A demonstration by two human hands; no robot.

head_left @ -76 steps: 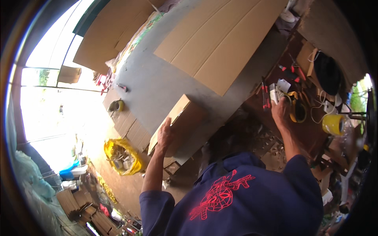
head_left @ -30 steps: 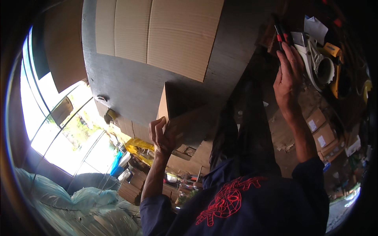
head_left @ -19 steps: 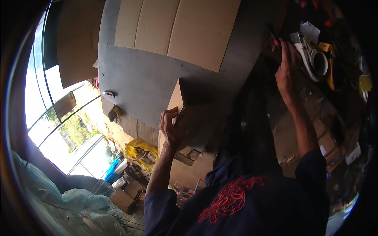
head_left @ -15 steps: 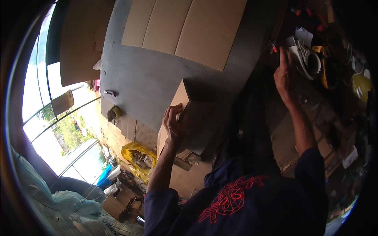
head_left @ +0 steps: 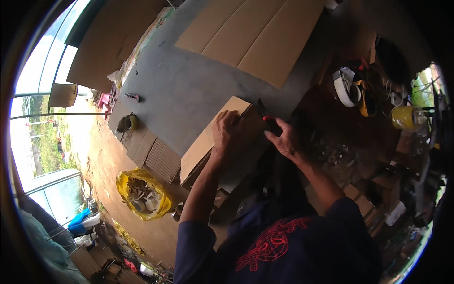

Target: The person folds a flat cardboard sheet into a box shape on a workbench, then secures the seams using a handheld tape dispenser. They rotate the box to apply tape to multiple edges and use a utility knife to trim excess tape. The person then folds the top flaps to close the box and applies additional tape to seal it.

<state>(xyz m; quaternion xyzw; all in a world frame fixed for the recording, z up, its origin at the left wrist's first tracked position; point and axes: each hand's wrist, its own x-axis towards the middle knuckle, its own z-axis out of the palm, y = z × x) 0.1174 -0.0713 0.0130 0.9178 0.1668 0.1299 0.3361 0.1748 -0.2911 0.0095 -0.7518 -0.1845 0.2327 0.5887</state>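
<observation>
A brown cardboard box point(head_left: 205, 147) stands tilted at the near edge of the grey tabletop point(head_left: 163, 94), its side toward me in shadow. My left hand point(head_left: 226, 130) grips its upper part, with the fingers bent over the cardboard. Close to the box's right end, my right hand point(head_left: 286, 140) holds a small tool point(head_left: 266, 118) with a red handle and a dark, blade-like end pointing away from me. Its exact kind is too dim to tell. Thumb and forefinger are at the red part; the other fingers are partly hidden.
Flat creased cardboard point(head_left: 255, 33) covers the far tabletop. A tape roll point(head_left: 128, 123) and a small dark tool point(head_left: 133, 97) lie at the left edge. Below stands a yellow bag point(head_left: 142, 194) of scraps. Tape dispensers point(head_left: 347, 90) and a yellow tape roll point(head_left: 405, 117) are at right.
My right hand has come from the far right, beside the tape dispensers, to the box, bringing the red-handled tool. My left hand stays on the box. The whole view has shifted.
</observation>
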